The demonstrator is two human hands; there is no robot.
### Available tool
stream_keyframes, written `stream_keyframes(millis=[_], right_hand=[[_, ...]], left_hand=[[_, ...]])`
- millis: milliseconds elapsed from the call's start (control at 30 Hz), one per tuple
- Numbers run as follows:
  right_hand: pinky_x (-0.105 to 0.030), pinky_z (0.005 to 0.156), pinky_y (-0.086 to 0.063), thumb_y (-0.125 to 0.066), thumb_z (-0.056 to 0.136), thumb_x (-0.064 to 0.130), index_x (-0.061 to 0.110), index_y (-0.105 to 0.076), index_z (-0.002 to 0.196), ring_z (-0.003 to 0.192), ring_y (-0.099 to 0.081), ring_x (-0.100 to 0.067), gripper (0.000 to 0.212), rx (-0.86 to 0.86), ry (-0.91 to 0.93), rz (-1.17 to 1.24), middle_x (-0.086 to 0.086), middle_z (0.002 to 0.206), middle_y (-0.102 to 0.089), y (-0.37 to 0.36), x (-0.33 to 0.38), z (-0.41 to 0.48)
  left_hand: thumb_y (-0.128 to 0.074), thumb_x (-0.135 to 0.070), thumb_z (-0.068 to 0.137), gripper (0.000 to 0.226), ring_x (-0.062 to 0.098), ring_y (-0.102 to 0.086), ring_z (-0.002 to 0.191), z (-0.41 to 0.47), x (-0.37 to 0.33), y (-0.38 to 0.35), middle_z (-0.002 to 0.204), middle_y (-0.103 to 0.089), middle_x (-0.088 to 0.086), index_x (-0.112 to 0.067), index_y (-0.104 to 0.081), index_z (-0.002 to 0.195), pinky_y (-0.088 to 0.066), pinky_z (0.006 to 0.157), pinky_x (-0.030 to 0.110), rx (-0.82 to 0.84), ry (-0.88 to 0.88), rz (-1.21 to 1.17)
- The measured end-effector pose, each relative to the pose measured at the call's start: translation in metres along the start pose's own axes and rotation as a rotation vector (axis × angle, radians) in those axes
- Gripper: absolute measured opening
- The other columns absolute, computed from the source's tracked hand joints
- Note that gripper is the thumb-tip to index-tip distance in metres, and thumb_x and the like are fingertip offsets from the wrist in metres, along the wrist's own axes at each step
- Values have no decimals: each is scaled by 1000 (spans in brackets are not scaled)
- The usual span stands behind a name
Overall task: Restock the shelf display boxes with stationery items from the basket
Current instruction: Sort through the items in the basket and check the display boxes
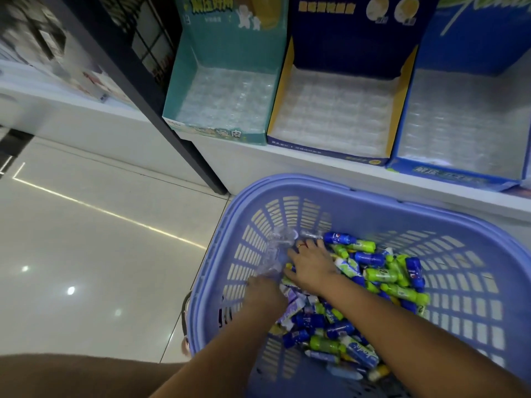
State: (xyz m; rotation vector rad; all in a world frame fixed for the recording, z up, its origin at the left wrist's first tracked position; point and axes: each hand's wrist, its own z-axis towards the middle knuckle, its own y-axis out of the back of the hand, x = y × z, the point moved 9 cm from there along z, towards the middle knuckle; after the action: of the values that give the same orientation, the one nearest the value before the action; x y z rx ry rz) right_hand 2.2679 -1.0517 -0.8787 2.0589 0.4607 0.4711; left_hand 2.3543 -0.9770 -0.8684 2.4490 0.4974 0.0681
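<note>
A lilac slotted basket (448, 208) stands on the floor below the shelf. It holds a heap of small bottle-shaped stationery items (382, 274) in blue, green and white. A crumpled clear plastic piece (277, 248) lies against the basket's left wall. My left hand (264, 293) is down in the basket with its fingers curled at the lower edge of that plastic. My right hand (311, 264), wearing a ring, lies spread on the heap with its fingertips at the plastic. On the shelf stand a teal display box (178, 90), a navy and yellow box (400, 110) and a blue box (408, 122), each with a clear tray insert.
A black shelf post (161, 110) runs diagonally left of the teal box. The white shelf edge (316, 159) lies just beyond the basket. Glossy floor tiles (100, 239) stretch to the left. A basket handle (185, 317) hangs at its left side.
</note>
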Motion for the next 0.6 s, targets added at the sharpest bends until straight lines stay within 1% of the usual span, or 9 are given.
stream_keyframes(millis=[67,167,267,333,367,433,533,567,600], right_hand=[[-44,103,-29,-33,94,46,12,-54,125,119,-46,-31,50,88,62,-48,-13,126,-58,1,7,7],[-37,90,-46,-38,92,41,11,-63,110,104,-58,-31,44,270,76,88,-14,114,-65,-4,5,10],[-35,82,-47,-41,89,46,13,-62,111,100,-59,-29,44,482,67,176,-13,115,-62,-12,-1,9],[-38,89,-46,-42,91,47,14,-59,118,107,-58,-30,46,637,63,237,-12,123,-58,-17,0,6],[-40,95,-45,-41,93,47,13,-58,121,110,-56,-30,46,708,81,231,-12,127,-56,-18,2,3],[-42,104,-40,-38,96,45,12,-55,125,117,-53,-30,48,856,139,187,-11,132,-53,-19,5,-11],[-33,95,-35,-38,99,36,5,-51,128,111,-50,-24,45,951,171,239,-8,123,-53,-9,1,-43],[-31,88,-34,-40,99,32,2,-51,127,101,-48,-21,43,916,174,272,-8,113,-53,-2,-4,-54],[-30,85,-35,-41,99,31,3,-51,127,97,-48,-20,42,882,175,291,-7,108,-53,4,-13,-66]], left_hand=[[-37,-18,98,36,31,-45,123,-3,2,-7,134,-49,16,-1,-51,126,-32,104,37,-16,44,-70],[-48,-27,94,54,34,-35,132,1,16,-13,142,-36,18,-7,-31,141,-30,109,39,-84,193,-395],[-54,-27,90,41,39,-50,118,9,16,-18,126,-54,23,-8,-51,126,-42,102,46,-69,239,-688],[-53,-22,92,33,41,-54,112,13,10,-22,120,-58,26,-3,-56,120,-46,98,47,-13,240,-906],[-52,-18,93,28,38,-56,107,12,5,-21,116,-59,23,-4,-57,117,-48,93,43,10,234,-992],[-46,-12,96,12,25,-56,82,10,-4,-19,94,-59,16,-8,-57,97,-48,70,30,97,227,-1122],[-40,-18,100,33,11,-52,50,3,-28,-14,59,-59,5,-8,-56,73,-43,46,17,233,172,-1227],[-39,-22,100,35,9,-55,48,-2,-42,-12,57,-64,4,-6,-59,76,-45,48,15,267,107,-1187],[-40,-28,101,37,9,-58,56,-7,-57,-14,68,-69,7,-4,-63,85,-47,57,15,288,37,-1119]])
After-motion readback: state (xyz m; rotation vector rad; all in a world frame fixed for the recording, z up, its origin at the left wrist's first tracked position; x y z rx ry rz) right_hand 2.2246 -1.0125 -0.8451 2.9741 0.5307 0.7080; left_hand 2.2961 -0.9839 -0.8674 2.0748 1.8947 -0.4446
